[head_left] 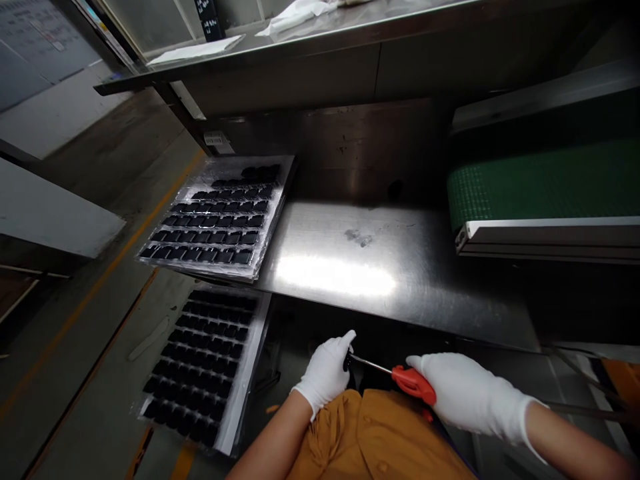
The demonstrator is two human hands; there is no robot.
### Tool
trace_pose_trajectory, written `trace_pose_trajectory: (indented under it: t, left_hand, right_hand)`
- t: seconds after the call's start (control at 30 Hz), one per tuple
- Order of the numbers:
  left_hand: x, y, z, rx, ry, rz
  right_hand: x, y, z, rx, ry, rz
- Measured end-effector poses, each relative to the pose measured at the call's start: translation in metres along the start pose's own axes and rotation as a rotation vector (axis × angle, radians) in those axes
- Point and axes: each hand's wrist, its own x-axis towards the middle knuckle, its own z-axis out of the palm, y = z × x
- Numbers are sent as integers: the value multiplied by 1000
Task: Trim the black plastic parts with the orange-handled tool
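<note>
My left hand [327,373], in a white glove, is closed round a small dark part [347,362] just above my lap; most of that part is hidden by the fingers. In my white-gloved right hand [465,393] is a red-handled tool [414,385], gripped by its handle. Its thin metal shaft points left and reaches the dark part at my left hand. Both hands are in front of the metal table's near edge, over the brown apron [370,433].
On the left of the metal table [340,247] lies a tray [270,250] with rows of black parts. Another filled tray [233,407] sits lower, at left. A green conveyor belt [550,180] stands at right. A metal shelf [300,43] runs across the back.
</note>
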Motion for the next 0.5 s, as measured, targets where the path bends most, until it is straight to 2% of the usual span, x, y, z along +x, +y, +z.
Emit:
trace_pose_trajectory:
  t: [0.17, 0.27, 0.37, 0.5]
  left_hand:
    - [-3, 4, -2, 87, -120, 77]
    - [-4, 7, 1, -51, -71, 23]
    - [-1, 13, 4, -468, 33, -217]
    - [12, 25, 2, -1275, 291, -555]
  right_hand:
    - [1, 9, -5, 54, -25, 14]
    - [-2, 12, -5, 52, -55, -41]
    - [-3, 11, -7, 106, -61, -85]
    - [-5, 4, -10, 146, -4, -26]
